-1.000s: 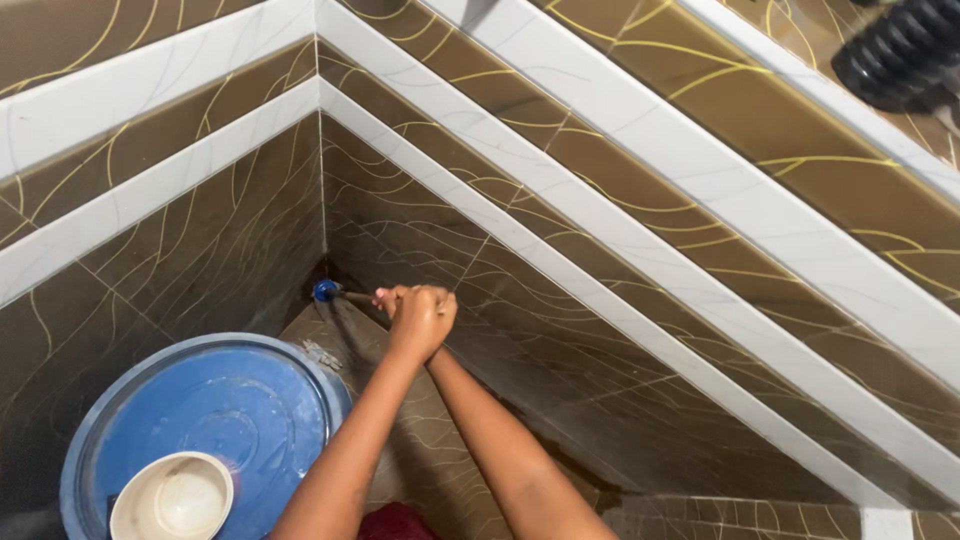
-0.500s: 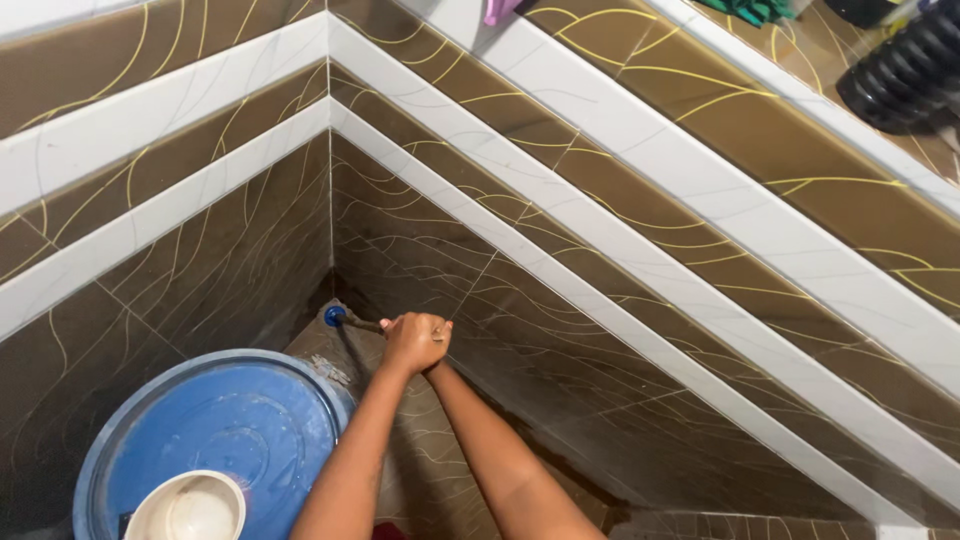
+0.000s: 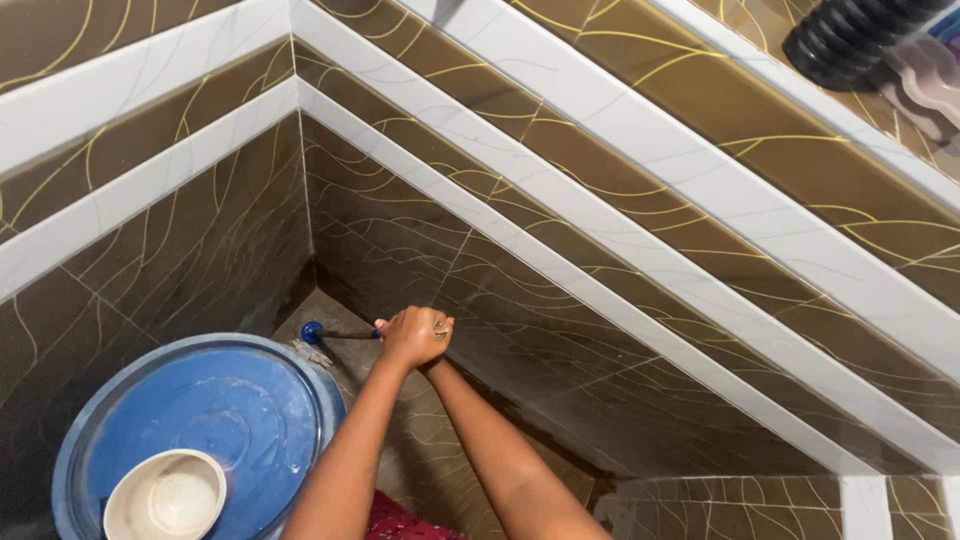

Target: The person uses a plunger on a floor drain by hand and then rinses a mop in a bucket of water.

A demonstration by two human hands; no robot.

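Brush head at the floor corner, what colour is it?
Blue. The brush head shows best in the head view, at the end of the handle gripped by both hands.

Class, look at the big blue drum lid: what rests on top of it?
A cream bowl sits on the blue lid, near its front edge. Whatever is inside the drum is hidden by the lid.
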